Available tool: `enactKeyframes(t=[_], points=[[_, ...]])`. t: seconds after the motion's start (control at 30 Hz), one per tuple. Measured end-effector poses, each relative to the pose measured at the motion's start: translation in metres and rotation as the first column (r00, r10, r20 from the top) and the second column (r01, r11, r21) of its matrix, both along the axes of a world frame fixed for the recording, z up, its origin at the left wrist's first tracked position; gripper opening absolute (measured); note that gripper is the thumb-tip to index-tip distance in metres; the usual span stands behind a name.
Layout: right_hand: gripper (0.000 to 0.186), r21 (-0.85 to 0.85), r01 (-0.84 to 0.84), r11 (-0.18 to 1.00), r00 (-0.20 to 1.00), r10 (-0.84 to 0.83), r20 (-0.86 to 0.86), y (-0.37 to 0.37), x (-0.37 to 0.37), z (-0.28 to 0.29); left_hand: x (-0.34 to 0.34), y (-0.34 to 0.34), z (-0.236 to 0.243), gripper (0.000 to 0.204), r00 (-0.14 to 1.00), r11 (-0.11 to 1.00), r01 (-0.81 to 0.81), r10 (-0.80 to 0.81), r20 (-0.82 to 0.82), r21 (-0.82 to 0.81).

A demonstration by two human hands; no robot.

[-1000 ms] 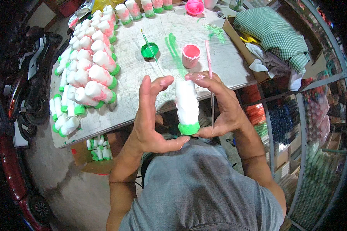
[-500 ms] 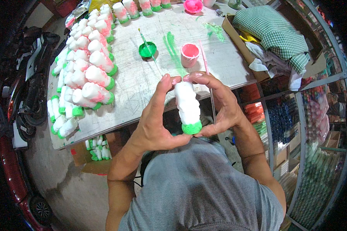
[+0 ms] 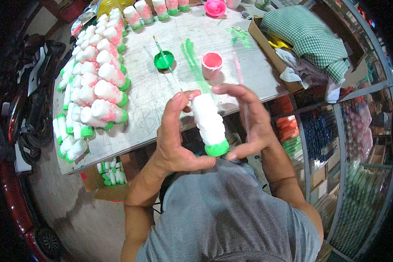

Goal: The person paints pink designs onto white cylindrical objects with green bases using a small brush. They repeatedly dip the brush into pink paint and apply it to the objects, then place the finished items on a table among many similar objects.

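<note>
White cylinder (image 3: 208, 120) is up in the hands, in front of the table's near edge as seen from above. Tilted, top end leaning to the left, green base (image 3: 217, 149) toward the body.

Left hand (image 3: 174, 144): has the cylinder. Fingers and thumb in a wide C, fingertips at the top end, thumb under the base.

Right hand (image 3: 260, 131): also a wide C, fingertips clear of the cylinder's top, thumb just beside the base. Carries a pink brush (image 3: 238, 70), tip pointing away from the body. It's blurred, so exact grip on the brush is hard to call; looks tucked against the fingers.

Table (image 3: 139, 87): green dish (image 3: 159, 66) with a thin brush (image 3: 157, 45) across it, pink cup (image 3: 212, 73) to its right, green smears (image 3: 188, 50) between. Pink bowl (image 3: 215, 8) at the far side. Painted cylinders (image 3: 107, 91), white and pink with green ends, packed along the left. Box (image 3: 256, 36) at right holds checked cloth (image 3: 299, 30).
</note>
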State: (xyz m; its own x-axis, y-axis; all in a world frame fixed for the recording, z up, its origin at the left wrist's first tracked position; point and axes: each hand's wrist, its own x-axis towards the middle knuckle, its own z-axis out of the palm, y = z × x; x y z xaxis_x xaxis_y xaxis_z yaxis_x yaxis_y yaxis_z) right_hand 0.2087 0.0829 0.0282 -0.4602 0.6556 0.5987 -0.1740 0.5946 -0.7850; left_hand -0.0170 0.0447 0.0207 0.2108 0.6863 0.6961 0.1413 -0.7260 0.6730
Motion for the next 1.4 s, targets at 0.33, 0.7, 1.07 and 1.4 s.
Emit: enactKeyframes(t=[0.33,0.7,1.07,1.4], points=[[0.049,-0.184,0.274,0.944,0.919,-0.313,-0.239,-0.045,0.003,-0.007,-0.031,0.006,0.000,0.128,0.941,0.966,-0.235,0.255,-0.222,0.110],[0.028,-0.459,0.087,0.884,0.882,-0.283,-0.378,-0.054,-0.032,-0.037,-0.031,-0.003,-0.015,0.124,0.906,0.941,-0.306,0.335,-0.261,0.146],[0.025,-0.320,0.259,0.911,0.912,-0.340,-0.228,-0.052,-0.034,-0.045,-0.034,-0.006,-0.022,0.120,0.897,0.934,-0.322,0.353,-0.265,0.153],[0.017,0.135,0.404,0.905,0.914,-0.406,-0.018,-0.066,-0.027,-0.025,-0.026,-0.005,-0.026,0.117,0.882,0.921,-0.353,0.386,-0.270,0.166]])
